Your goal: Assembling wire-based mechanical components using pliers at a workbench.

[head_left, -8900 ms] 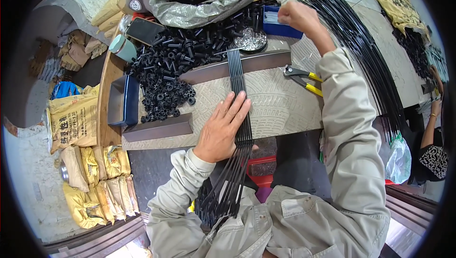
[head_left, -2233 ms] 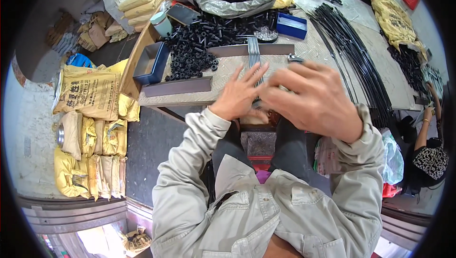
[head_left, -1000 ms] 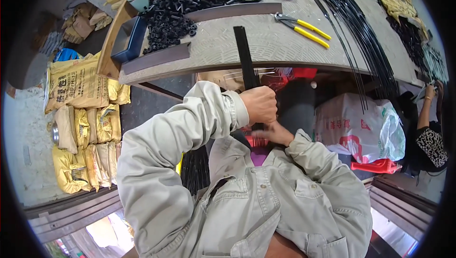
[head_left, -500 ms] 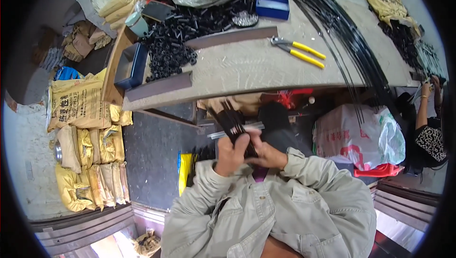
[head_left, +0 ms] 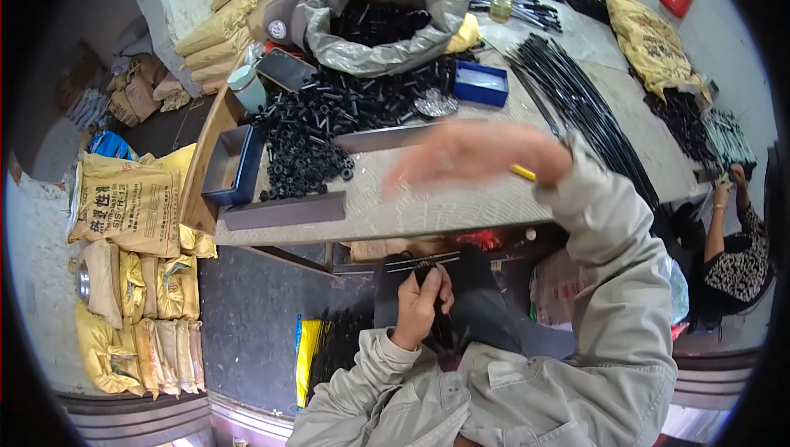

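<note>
My left hand (head_left: pixel 421 309) is closed around a bundle of thin dark rods (head_left: pixel 425 268), held upright above my lap. The rods' lower part is mostly hidden by the fingers. Over the table, my right hand (head_left: pixel 481 153) stretches leftward, blurred by motion; its fingers look extended, and nothing shows in them. Left of it lie a heap of black ring-shaped parts (head_left: pixel 306 166) and, behind, small black bolt-like pieces (head_left: pixel 341 106). A yellow plier handle (head_left: pixel 523 172) peeks out beside my right wrist. Two pale thin strips (head_left: pixel 403 265) lie across my lap near the bundle.
Long black rods (head_left: pixel 580 110) spread over the table's right side. A grey sack (head_left: pixel 362 56), blue boxes (head_left: pixel 481 85), a phone (head_left: pixel 285 70) and a cup (head_left: pixel 246 88) stand behind the heap. Yellow sacks (head_left: pixel 132 200) are stacked left. At far right, another person's arm (head_left: pixel 716 221) handles rods.
My right hand has left the bundle and swung up over the table, covering most of the pliers. My left hand keeps the rods, now lower in the picture. The view has tilted up.
</note>
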A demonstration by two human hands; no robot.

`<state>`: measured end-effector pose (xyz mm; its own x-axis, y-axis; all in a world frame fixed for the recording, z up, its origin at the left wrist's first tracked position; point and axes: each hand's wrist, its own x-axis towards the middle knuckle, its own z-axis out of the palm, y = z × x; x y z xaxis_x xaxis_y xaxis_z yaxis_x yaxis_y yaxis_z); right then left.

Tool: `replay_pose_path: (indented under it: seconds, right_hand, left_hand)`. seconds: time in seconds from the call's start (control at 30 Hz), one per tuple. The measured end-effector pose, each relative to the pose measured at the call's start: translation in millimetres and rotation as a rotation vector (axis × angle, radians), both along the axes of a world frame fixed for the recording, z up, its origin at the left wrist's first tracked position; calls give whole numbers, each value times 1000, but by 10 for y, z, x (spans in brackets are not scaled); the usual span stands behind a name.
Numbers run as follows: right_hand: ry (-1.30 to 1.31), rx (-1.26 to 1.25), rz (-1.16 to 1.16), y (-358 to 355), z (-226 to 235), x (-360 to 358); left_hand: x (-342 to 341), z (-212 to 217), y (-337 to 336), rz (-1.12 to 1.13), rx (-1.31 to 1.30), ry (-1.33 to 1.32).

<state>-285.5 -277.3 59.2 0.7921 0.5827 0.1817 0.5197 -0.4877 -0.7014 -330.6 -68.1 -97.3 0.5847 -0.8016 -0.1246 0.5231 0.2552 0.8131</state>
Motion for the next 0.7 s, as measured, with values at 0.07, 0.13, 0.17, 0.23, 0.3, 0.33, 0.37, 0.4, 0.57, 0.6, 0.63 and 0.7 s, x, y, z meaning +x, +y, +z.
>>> replay_pose_path:
  seconds: [0.07, 0.13, 0.17, 0.23, 0.3, 0.33, 0.37, 0.4, 0.57, 0.6, 0.63, 0.7]
  right_hand:
    - [46, -81, -521, -412, -45, 675]
    - [-244, -343, -765, -881, -203, 1369]
    - [-359, -444, -861, -1082, -309, 1670]
    - [-393, -695, -964, -1281, -430, 2051]
    - [-246, -730, -994, -1476, -544, 2398]
    - [-181, -721, -1030, -1527, -597, 2533]
    - [-163, -714, -1008, -1627, -648, 2643]
    - [-137, -716, -1025, -1719, -714, 2740]
    - [-112, -722, -1139, -2084, -1006, 3041]
    - [-40, -871, -1170, -2081, -1039, 3054]
    - [31, -1021, -1194, -2060, -1062, 3074]
    - [-9, -964, -1187, -1999, -1095, 3087]
  left_hand:
    - [66, -34, 0, -28, 65, -75]
    - [82, -127, -6, -70, 25, -45]
    - [88, -134, -28, -75, 38, 31]
    - [136, -242, -64, -95, 22, 111]
    - [232, -272, -67, -93, 18, 156]
    - [285, -302, -49, -101, 15, 170]
    - [319, -321, -35, -104, -1, 177]
    - [356, -337, -25, -118, -23, 183]
    - [485, -394, -10, -150, -25, 225]
    - [519, -411, -6, -141, -22, 235]
    - [543, -428, 16, -147, -28, 237]
    - [548, -431, 55, -141, -34, 245]
